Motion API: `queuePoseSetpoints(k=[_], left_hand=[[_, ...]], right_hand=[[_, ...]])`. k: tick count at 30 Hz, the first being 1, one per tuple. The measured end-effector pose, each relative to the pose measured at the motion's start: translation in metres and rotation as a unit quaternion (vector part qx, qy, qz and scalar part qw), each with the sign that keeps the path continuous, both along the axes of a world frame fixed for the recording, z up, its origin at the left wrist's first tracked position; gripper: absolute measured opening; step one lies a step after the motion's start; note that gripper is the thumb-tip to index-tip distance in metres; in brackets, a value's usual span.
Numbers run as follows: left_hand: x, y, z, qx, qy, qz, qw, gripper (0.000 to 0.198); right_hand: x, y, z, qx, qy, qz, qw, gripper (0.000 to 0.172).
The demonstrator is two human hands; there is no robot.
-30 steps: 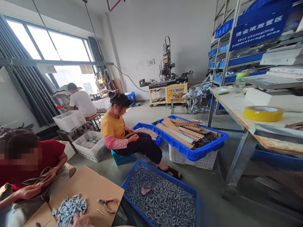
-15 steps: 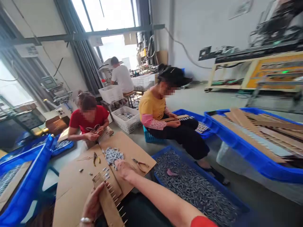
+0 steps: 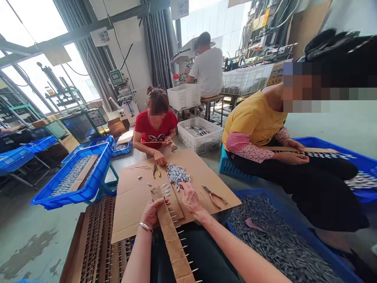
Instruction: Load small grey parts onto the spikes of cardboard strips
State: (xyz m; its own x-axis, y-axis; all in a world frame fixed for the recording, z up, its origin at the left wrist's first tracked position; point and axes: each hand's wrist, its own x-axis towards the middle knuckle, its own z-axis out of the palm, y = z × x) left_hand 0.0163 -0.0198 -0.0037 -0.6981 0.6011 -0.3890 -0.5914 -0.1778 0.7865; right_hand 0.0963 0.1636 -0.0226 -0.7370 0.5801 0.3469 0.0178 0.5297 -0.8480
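Note:
My left hand [image 3: 151,212] is closed round the upper part of a long brown cardboard strip [image 3: 172,239] with thin metal pins sticking out of its side. The strip runs from my lap up onto a flat cardboard sheet [image 3: 132,200]. My right hand [image 3: 190,197] reaches over the sheet, fingers curled at the near edge of a pile of small silver-grey parts [image 3: 176,175]; whether it holds one I cannot make out. Pliers with pale handles [image 3: 214,195] lie just right of that hand. A second pair of pliers [image 3: 155,171] lies left of the pile.
A person in red [image 3: 155,127] sits across the sheet, one hand by the pile. A person in yellow [image 3: 265,129] sits at right with a strip on the lap. Blue bins [image 3: 297,232] of grey parts, stacked pinned strips [image 3: 97,243], white baskets [image 3: 200,135].
The view has swung left and down from the room to the cardboard sheet. My left hand now grips the pinned strip, and my right hand has reached the edge of the parts pile.

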Motion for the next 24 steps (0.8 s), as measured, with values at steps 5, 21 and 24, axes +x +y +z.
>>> queuePoseSetpoints(k=[5,21,24], left_hand=[[0.002,0.002,0.000,0.002,0.001,0.001,1.000,0.031],[0.006,0.003,0.000,0.024,0.023,-0.003,0.999,0.027],[0.007,0.004,0.002,0.027,0.026,-0.004,0.999,0.028]], right_hand=[[0.000,-0.013,-0.003,-0.182,0.031,0.036,0.982,0.026],[0.008,-0.040,0.005,-0.371,0.032,0.101,0.923,0.046],[0.008,-0.040,0.009,-0.369,0.028,0.100,0.923,0.043]])
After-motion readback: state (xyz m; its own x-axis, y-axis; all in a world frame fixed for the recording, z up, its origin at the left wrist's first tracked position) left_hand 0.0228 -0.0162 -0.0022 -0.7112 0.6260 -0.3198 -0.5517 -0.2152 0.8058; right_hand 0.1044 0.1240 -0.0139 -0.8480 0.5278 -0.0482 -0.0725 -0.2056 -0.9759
